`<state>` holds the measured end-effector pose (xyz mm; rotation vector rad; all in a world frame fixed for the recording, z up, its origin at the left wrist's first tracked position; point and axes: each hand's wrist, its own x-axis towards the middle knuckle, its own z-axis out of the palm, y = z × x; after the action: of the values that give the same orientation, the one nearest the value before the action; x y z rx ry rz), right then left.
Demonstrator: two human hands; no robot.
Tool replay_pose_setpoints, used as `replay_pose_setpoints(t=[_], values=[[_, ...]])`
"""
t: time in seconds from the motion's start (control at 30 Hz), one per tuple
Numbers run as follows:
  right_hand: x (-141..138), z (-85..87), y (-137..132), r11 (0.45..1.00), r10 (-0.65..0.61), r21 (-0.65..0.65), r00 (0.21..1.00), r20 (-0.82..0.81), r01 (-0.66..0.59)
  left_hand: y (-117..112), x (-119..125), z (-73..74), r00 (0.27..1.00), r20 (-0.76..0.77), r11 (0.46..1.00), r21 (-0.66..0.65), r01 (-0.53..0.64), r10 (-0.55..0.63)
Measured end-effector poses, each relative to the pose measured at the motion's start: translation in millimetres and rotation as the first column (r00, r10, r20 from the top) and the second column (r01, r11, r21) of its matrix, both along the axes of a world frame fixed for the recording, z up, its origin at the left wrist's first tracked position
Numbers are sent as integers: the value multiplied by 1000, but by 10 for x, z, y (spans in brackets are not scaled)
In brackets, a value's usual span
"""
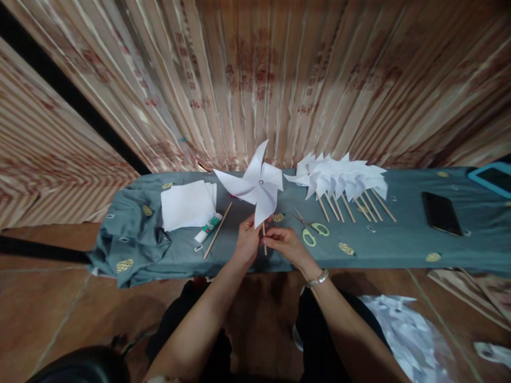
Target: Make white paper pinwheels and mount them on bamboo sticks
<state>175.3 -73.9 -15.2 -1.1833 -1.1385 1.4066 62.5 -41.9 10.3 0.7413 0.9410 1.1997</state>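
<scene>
A white paper pinwheel [255, 186] with a silver pin at its centre stands upright on a thin wooden stick [264, 239] over the table's near edge. My left hand [246, 243] is closed around the stick just under the paper blades. My right hand [285, 244], with a silver bracelet on its wrist, pinches the same stick a little lower from the right. The two hands touch at the stick.
On the grey-green cloth [399, 239] lie a stack of white paper squares [187, 205], a glue stick [207, 229], a loose wooden stick [217, 230], green-handled scissors [311, 230], a row of several finished pinwheels [339, 178], a black phone [441, 213] and a blue tablet [493, 178]. Paper scraps [403, 330] litter the floor.
</scene>
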Motion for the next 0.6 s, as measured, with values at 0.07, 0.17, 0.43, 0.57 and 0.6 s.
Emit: replay_pose_setpoints(t=[0.07, 0.17, 0.43, 0.57, 0.6], values=[[-4, -12, 30, 1000, -9, 5, 1000, -5, 9, -3, -20, -24, 999, -19, 1000, 0, 27, -27], [7, -16, 74, 999, -39, 29, 999, 6, 39, -9, -65, -49, 998, -37, 999, -9, 52, -52], [-16, -26, 123, 993, -64, 103, 995, 72, 56, -5, -146, -91, 997, -75, 1000, -26, 1, -3], [79, 36, 137, 994, -21, 113, 986, 168, 2, 13, -190, -109, 994, -106, 1000, -17, 3, -5], [143, 61, 148, 995, -7, 102, 981, 193, -13, 14, -201, -115, 993, -119, 1000, -10, 8, -9]])
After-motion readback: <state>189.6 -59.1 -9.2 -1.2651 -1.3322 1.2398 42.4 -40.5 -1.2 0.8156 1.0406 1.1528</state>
